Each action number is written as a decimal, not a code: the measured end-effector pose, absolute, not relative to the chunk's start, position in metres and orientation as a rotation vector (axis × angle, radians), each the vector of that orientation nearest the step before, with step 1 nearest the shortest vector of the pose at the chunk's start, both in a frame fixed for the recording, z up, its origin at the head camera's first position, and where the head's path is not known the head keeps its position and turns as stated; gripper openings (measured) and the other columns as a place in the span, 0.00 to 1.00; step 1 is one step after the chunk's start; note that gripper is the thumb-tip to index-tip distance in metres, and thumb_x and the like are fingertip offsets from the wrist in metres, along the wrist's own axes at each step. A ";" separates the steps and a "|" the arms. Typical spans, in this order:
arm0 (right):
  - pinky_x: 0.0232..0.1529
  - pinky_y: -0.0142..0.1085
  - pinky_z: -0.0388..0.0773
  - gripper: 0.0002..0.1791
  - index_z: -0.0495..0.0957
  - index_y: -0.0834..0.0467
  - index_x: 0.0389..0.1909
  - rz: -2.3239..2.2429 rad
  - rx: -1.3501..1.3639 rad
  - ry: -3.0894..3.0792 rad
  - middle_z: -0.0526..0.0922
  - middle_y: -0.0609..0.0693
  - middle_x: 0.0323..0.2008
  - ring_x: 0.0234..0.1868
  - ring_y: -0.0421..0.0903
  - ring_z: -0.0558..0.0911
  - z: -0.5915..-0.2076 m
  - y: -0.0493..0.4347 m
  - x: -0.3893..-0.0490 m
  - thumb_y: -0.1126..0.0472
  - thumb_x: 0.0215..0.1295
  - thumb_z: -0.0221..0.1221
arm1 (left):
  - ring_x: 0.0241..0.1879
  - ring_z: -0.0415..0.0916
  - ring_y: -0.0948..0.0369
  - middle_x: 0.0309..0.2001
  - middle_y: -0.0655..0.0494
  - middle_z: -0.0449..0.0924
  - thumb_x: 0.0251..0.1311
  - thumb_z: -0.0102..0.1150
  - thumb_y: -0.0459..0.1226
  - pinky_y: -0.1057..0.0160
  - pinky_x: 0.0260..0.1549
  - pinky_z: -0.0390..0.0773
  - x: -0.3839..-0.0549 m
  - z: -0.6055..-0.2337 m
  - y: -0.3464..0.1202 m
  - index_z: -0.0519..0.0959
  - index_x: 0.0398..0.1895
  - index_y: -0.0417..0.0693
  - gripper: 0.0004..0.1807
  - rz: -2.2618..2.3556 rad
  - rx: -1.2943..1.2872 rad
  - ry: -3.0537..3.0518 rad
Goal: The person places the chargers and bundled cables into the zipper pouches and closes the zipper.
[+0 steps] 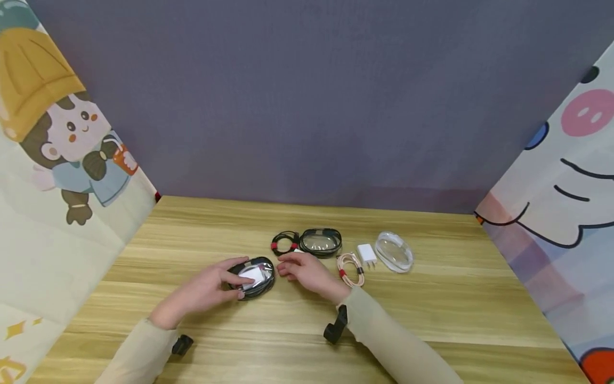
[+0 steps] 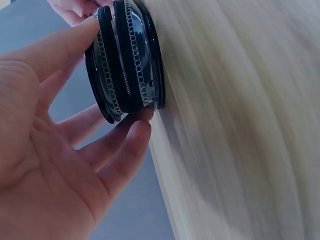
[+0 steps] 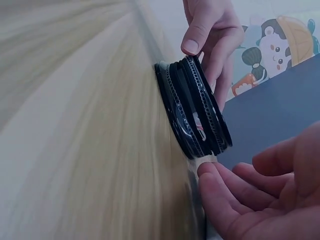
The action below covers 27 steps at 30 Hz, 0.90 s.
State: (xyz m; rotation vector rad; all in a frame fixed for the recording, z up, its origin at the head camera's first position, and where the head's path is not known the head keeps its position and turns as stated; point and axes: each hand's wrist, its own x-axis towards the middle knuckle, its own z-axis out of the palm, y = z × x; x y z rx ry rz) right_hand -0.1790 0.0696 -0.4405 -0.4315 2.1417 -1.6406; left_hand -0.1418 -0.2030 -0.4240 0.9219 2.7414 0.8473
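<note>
My left hand (image 1: 203, 290) holds an oval zip case (image 1: 266, 273) with black rims and a clear top, lying at the left middle of the table. Its thumb and fingers pinch the sides of the case, seen close up in the left wrist view, where the zip (image 2: 122, 65) runs closed along the near side. Through the clear top a white block (image 1: 254, 276) shows inside. Just right of the case, my right hand (image 1: 312, 274) has loosely bent fingers and holds nothing. Its fingertips (image 3: 207, 170) come near the end of the case in the right wrist view.
Behind the right hand lie a black coiled cable (image 1: 294, 246) with red ties and a second black-rimmed clear case (image 1: 338, 242). Further right are a pale pink coiled cable (image 1: 341, 261), a white plug charger (image 1: 365, 253) and a white-rimmed clear case (image 1: 404, 266). A grey cloth wall (image 1: 307, 133) stands behind.
</note>
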 end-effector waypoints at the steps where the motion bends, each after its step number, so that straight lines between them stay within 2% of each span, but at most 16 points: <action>1: 0.51 0.41 0.82 0.19 0.72 0.71 0.62 -1.635 -0.443 2.142 0.83 0.61 0.50 0.52 0.55 0.82 -0.439 0.073 -0.177 0.68 0.76 0.48 | 0.67 0.64 0.39 0.72 0.42 0.62 0.62 0.67 0.42 0.40 0.59 0.71 -0.141 -0.423 -0.202 0.86 0.53 0.57 0.16 0.853 0.933 2.728; 5: 0.52 0.42 0.81 0.19 0.72 0.71 0.63 -1.616 -0.471 2.145 0.82 0.63 0.51 0.52 0.56 0.82 -0.435 0.089 -0.170 0.67 0.76 0.50 | 0.66 0.65 0.40 0.72 0.42 0.62 0.61 0.67 0.41 0.41 0.58 0.73 -0.139 -0.421 -0.196 0.85 0.53 0.58 0.16 0.842 0.960 2.705; 19: 0.53 0.40 0.81 0.21 0.71 0.71 0.62 -1.662 -0.488 2.118 0.81 0.64 0.53 0.53 0.56 0.82 -0.448 0.145 -0.153 0.65 0.73 0.55 | 0.68 0.62 0.39 0.73 0.43 0.60 0.60 0.67 0.42 0.37 0.63 0.65 -0.139 -0.423 -0.162 0.85 0.54 0.58 0.18 0.875 1.014 2.595; 27: 0.53 0.40 0.80 0.22 0.69 0.73 0.63 -1.624 -0.507 2.166 0.80 0.65 0.54 0.53 0.58 0.81 -0.445 0.164 -0.142 0.66 0.73 0.54 | 0.68 0.64 0.43 0.73 0.46 0.61 0.60 0.67 0.42 0.41 0.63 0.67 -0.135 -0.427 -0.145 0.84 0.55 0.60 0.18 0.888 1.086 2.540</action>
